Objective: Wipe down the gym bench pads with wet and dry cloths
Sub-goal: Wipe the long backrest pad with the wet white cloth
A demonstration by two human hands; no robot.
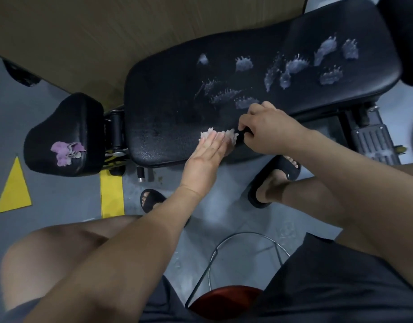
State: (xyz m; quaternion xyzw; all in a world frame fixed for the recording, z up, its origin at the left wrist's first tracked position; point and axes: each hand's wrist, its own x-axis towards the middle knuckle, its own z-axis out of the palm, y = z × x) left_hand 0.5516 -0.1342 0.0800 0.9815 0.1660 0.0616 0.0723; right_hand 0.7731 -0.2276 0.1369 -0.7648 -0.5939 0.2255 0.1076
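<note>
Head view: the left hand (pixel 207 152) lies flat, fingers straight, pressing a white cloth (pixel 231 136) on the long black bench pad (pixel 172 101). At its 3 o'clock the right hand (pixel 268 129) pinches a small dark thing (pixel 245 131). Water splashes (pixel 294 66) lie toward 2 o'clock, and a purple cloth (pixel 66 152) sits on the small pad (pixel 68 122) at 9 o'clock, above the grey floor (pixel 61 201).

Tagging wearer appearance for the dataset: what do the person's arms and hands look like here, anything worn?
Both forearms are bare, with no sleeves in view. The left hand and right hand have no gloves, and no watch, band or ring shows on the sides facing the camera. Lower down are dark shorts and black slide sandals.
</note>
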